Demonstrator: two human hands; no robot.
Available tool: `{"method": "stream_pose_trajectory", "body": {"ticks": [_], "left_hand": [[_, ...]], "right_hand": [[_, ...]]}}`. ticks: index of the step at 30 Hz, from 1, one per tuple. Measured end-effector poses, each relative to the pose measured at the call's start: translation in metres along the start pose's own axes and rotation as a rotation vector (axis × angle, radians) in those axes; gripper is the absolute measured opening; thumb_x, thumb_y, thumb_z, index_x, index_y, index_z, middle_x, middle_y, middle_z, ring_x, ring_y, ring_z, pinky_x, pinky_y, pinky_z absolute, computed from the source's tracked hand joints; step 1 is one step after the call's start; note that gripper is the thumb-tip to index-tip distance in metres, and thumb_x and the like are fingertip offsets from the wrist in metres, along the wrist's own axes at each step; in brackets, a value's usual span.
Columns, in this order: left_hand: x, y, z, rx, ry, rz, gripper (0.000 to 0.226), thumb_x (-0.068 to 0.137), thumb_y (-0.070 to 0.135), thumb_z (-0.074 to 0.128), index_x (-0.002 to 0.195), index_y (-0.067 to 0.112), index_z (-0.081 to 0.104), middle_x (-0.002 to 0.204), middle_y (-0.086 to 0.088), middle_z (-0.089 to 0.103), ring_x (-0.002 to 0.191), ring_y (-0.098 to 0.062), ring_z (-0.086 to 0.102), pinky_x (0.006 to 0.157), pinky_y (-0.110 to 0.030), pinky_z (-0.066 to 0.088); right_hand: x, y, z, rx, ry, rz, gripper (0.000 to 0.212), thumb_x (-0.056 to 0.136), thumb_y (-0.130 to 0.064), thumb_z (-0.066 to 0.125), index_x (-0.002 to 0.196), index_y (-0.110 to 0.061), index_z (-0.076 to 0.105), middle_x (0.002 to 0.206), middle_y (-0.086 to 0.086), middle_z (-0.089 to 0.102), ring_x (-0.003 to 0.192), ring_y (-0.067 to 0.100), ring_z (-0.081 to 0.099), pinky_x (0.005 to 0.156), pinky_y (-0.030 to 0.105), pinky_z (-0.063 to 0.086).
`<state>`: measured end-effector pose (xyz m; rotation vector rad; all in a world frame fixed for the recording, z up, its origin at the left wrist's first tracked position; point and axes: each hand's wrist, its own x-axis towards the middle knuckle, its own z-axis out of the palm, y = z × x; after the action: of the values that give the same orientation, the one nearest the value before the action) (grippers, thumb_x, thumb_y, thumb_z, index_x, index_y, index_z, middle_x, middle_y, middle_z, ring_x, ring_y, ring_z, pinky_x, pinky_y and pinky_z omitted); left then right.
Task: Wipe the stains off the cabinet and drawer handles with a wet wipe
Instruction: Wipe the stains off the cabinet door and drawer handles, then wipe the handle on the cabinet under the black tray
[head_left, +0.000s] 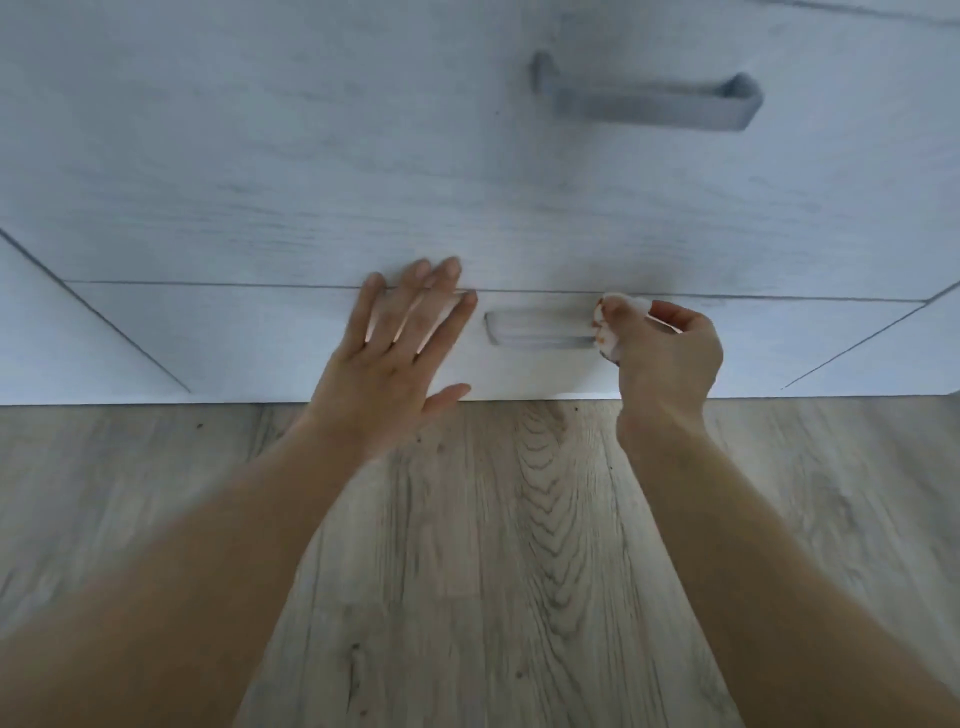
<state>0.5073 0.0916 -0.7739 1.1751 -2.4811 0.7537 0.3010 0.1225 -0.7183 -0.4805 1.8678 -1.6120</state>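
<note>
A: What are the hands doing right now?

B: The right hand (670, 348) is gripping a bunched white wet wipe (610, 325), its fingers curled round the wad, and it is pressing the wipe against the right end of the lower drawer handle (540, 328). Reddish-brown marks are showing on the wipe's edge where it is meeting the handle.

A: And the left?

B: The left hand (402, 343) is lying released, fingers straight and spread, flat against the lower drawer front (260, 332) just to the left of that handle. Its fingertips are reaching over the seam onto the upper drawer front (311, 156); the thumb is pointing toward the right hand, below the handle.

A: So the handle is sitting between the two hands?

B: Yes, with the wipe touching its right end and the left hand's index finger just beside its left end.

A: Anything else nearby?

B: A second, grey bar handle (647, 98) is sitting well above the right hand on the upper drawer front; it is blurred, so I cannot tell whether it is stained. Both forearms are stretching out over a wood-grain floor (493, 571), which is running beneath the hands up to the cabinet's base.
</note>
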Motion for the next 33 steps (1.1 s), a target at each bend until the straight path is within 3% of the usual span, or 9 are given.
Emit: {"method": "stream_pose_trajectory", "body": {"ticks": [2,6,11,14,17,22,26,33], "left_hand": [[0.001,-0.001,-0.032,-0.066,-0.176,-0.010,0.077,0.090,0.053,0.049,0.149,0.009,0.027,0.157,-0.011,0.004,0.145,-0.028,0.012,0.117,-0.051,0.012],[0.016,-0.016,-0.103,-0.094,-0.509,-0.082,0.072,0.094,0.056,0.013,0.153,0.015,0.004,0.158,-0.001,-0.013,0.147,-0.021,-0.006,0.116,-0.044,-0.009],[0.055,-0.051,-0.207,-0.185,-0.635,-0.115,0.067,0.099,0.053,0.015,0.152,0.016,-0.002,0.160,-0.003,-0.003,0.147,-0.020,-0.001,0.116,-0.040,-0.008],[0.086,-0.080,-0.275,-0.229,-0.658,-0.092,0.065,0.100,0.049,0.023,0.152,0.015,0.004,0.160,-0.005,0.007,0.147,-0.021,0.005,0.117,-0.040,-0.005],[0.118,-0.116,-0.346,-0.272,-0.673,-0.081,0.064,0.100,0.048,0.026,0.152,0.014,0.010,0.158,-0.006,0.016,0.145,-0.023,0.011,0.117,-0.040,0.000],[0.155,-0.182,-0.455,-0.277,-0.613,-0.108,0.063,0.099,0.048,0.026,0.151,0.015,0.015,0.156,-0.005,0.022,0.144,-0.022,0.015,0.117,-0.039,0.002],[0.172,-0.234,-0.526,-0.233,-0.567,-0.150,0.062,0.099,0.049,0.025,0.151,0.015,0.017,0.155,-0.004,0.025,0.143,-0.021,0.019,0.116,-0.039,0.005],[0.155,-0.295,-0.602,-0.120,-0.550,-0.161,0.062,0.100,0.050,0.023,0.150,0.015,0.016,0.154,-0.004,0.028,0.142,-0.021,0.023,0.118,-0.038,0.011]], "right_hand": [[-0.012,-0.017,0.000,-0.118,-0.021,-0.021,0.021,0.075,-0.023,0.076,0.083,-0.025,0.056,0.082,-0.003,0.070,0.075,0.014,0.068,0.079,0.035,0.056],[-0.044,-0.072,-0.006,-0.342,-0.175,-0.037,0.012,0.079,-0.021,0.071,0.079,-0.026,0.059,0.072,-0.010,0.066,0.067,0.008,0.062,0.062,0.021,0.048],[-0.089,-0.173,-0.024,-0.609,-0.366,-0.076,0.004,0.080,-0.016,0.064,0.082,-0.018,0.062,0.069,-0.008,0.063,0.054,-0.003,0.055,0.043,0.004,0.038],[-0.119,-0.245,-0.032,-0.769,-0.480,-0.177,0.003,0.084,-0.014,0.060,0.083,-0.017,0.060,0.073,-0.007,0.062,0.062,0.003,0.056,0.046,0.005,0.039],[-0.150,-0.323,-0.029,-0.875,-0.573,-0.276,0.004,0.088,-0.017,0.059,0.087,-0.020,0.057,0.080,-0.008,0.060,0.074,0.007,0.057,0.059,0.017,0.043],[-0.198,-0.453,-0.012,-0.871,-0.567,-0.340,0.007,0.087,-0.014,0.052,0.084,-0.018,0.057,0.077,-0.007,0.059,0.068,0.011,0.052,0.058,0.024,0.040],[-0.236,-0.532,0.000,-0.862,-0.571,-0.426,0.008,0.087,-0.011,0.050,0.088,-0.013,0.058,0.085,0.003,0.063,0.077,0.022,0.059,0.072,0.041,0.050],[-0.299,-0.589,0.024,-0.691,-0.610,-0.628,0.001,0.087,-0.008,0.056,0.086,-0.007,0.057,0.075,0.003,0.056,0.065,0.018,0.049,0.060,0.027,0.042]]}}
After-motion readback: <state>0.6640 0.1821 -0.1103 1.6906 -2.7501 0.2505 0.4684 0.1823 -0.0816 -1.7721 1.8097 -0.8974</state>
